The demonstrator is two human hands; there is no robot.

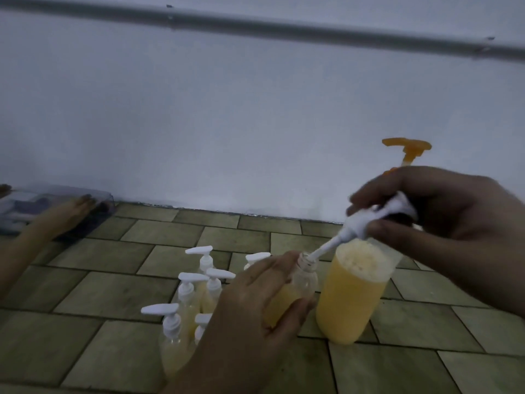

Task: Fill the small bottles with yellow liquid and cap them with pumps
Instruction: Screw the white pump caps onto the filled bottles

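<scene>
Head view is taking in a floor of dull olive rectangular tiles [119, 285] running up to a pale bluish wall [227, 109], where a grey pipe [255, 24] is crossing near the top. The person's left hand [264, 305] is curling its fingers and thumb around a small clear plastic bottle [305, 280], which is leaning toward one o'clock and holding yellow liquid in its lower part; its neck is sitting uncapped. The right hand [443, 211] is pinching a white pump cap [377, 217] between fingers and thumb, and the cap's white dip tube [321, 251] is slanting down into the bottle's mouth. Just beside the bottle at three o'clock, a large translucent container of frothy yellow liquid [352, 297] is standing upright on the tiles. An orange pump head [406, 149] is showing above the right hand. At nine o'clock from the held bottle, a cluster of small pump-topped bottles [193, 302] is standing close together. Open tiles are stretching toward eight and five o'clock. Far off at ten o'clock, another person's hand [68, 214] is resting flat on a clear plastic box [105, 204] against the wall.
</scene>
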